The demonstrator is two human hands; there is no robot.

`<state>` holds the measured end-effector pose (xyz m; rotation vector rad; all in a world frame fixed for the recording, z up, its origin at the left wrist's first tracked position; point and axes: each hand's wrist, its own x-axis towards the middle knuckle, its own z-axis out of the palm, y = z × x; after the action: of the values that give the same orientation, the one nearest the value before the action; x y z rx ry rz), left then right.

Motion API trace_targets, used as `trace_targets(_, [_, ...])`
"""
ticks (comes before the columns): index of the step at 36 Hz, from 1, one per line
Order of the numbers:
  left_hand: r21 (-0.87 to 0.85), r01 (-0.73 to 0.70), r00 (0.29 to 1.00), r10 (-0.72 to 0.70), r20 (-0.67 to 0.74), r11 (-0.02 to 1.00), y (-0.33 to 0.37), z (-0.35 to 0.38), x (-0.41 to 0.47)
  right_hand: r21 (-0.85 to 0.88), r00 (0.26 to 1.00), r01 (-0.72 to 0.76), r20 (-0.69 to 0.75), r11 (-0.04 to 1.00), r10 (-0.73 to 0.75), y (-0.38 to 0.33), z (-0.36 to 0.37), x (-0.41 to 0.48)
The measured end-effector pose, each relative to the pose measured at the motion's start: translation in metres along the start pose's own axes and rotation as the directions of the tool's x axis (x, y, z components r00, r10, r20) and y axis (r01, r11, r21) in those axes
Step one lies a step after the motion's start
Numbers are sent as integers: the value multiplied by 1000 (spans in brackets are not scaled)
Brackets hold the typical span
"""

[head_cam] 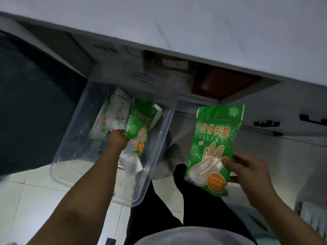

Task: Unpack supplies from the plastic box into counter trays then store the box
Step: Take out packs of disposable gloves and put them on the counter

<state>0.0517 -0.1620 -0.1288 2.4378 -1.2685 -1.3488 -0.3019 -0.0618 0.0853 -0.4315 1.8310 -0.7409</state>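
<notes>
A clear plastic box (160,142) sits low in front of me, under the counter edge. Inside it lie a white packet with green and orange print (113,114) and a green packet of disposable gloves (139,119). My left hand (117,138) reaches into the box and pinches the lower corner of that green packet. My right hand (247,167) holds a second green glove packet (215,145) upright to the right of the box, thumb across its front.
The white countertop (194,23) runs across the top, with an open shelf below holding cardboard boxes (169,64) and a dark red item (224,84). A dark round bin (31,103) stands left. White cabinet doors with black handles (267,123) are right. My legs are below.
</notes>
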Motion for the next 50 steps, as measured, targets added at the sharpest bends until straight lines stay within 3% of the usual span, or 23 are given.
trace_targets(9, [-285,54,991,-86,-103,957,30,-58,-116,-3,980,96,173,995,-94,-41,-36,14])
trace_targets(14, [-553,65,988,-130,-79,831,56,-78,-180,-4,953,170,255,985,-164,-52,-54,25])
trace_targets(21, [-712,2,1000,19,21,702,106,-91,-258,52,915,259,306,964,-263,-65,-100,25])
trace_targets(26, [-797,-34,982,168,85,603,159,-83,-277,105,916,326,212,939,-342,-74,-146,16])
trace_targets(35, [-736,-56,879,383,285,675,293,-35,-254,214,917,400,-89,891,-390,-73,-219,-5])
trace_targets(50, [-661,-28,816,399,419,749,443,47,-223,414,864,434,-442,800,-241,-43,-261,-20])
